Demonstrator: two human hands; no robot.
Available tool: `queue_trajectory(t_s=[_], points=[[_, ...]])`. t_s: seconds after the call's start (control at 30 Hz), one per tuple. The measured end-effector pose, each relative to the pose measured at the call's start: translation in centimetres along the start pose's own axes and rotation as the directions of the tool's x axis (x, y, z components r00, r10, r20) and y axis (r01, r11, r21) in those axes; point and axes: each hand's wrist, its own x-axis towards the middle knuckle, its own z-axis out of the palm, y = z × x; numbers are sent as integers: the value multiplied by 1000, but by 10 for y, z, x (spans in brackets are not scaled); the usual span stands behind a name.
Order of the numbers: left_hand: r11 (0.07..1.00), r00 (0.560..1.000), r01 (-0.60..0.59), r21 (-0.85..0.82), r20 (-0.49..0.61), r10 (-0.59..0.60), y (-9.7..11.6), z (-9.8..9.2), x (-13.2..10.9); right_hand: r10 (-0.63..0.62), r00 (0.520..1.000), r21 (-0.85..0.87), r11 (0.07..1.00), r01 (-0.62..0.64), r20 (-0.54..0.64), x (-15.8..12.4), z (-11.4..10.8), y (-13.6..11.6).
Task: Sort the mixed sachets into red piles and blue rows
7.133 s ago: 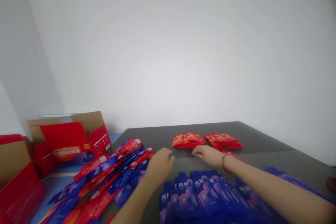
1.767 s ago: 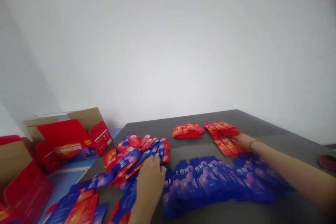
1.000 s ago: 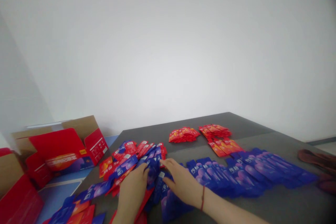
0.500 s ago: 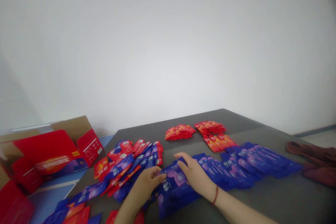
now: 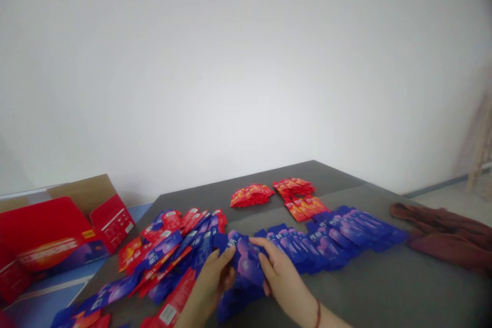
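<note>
Between my two hands is a blue-purple packet (image 5: 246, 261) with a pink-violet print, lifted a little above other blue packets. My left hand (image 5: 215, 279) pinches its left edge between thumb and fingers. On its right side, my right hand (image 5: 282, 274) grips it with thumb and forefinger; a thin dark red cord circles that wrist. Just beyond my right hand, a fanned row of blue packets (image 5: 338, 238) stretches to the right. Left of my left hand lies a jumbled pile of red and blue packets (image 5: 169, 251).
Fanned red-orange packets (image 5: 251, 196) lie at the back of the dark table (image 5: 369, 279), with more red packets (image 5: 300, 197) to their right. An open red carton (image 5: 57, 236) stands at the left. A crumpled maroon cloth (image 5: 446, 238) lies at the right edge.
My hands have raised a blue packet, and it now stands more upright between them. The view has turned slightly to the right, so the table's contents sit further left.
</note>
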Motion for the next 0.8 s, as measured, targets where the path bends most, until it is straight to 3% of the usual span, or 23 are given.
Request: queue_trajectory(t_s=[0.1,0.2,0.3,0.4,0.5,0.6,0.7,0.8], points=[[999,998,-37,37,-50,39,-6,0,3,-190,981,-287,939,192,37,-10,-8,-6],[999,999,-10,30,-45,12,-8,2,4,-418,898,-549,722,420,137,-15,-15,-17],[1000,1000,5,-28,-19,-6,-9,6,1,-436,828,-628,545,555,353,-11,-14,-22],[1000,999,9,-24,36,-8,-8,8,0,-435,791,-656,451,605,430,-7,-16,-21],[999,999,-48,-2,24,48,1,2,1,-467,803,-705,422,570,369,-10,-39,-14],[990,992,-120,-77,-52,116,13,-8,1,-461,859,-829,374,416,223,-19,-87,2],[981,988,-148,-123,-70,140,19,-10,-1,-461,880,-923,279,265,113,-23,-136,31],[981,985,-167,-103,-62,161,17,-6,-4,-412,907,-971,164,172,91,-22,-165,66]])
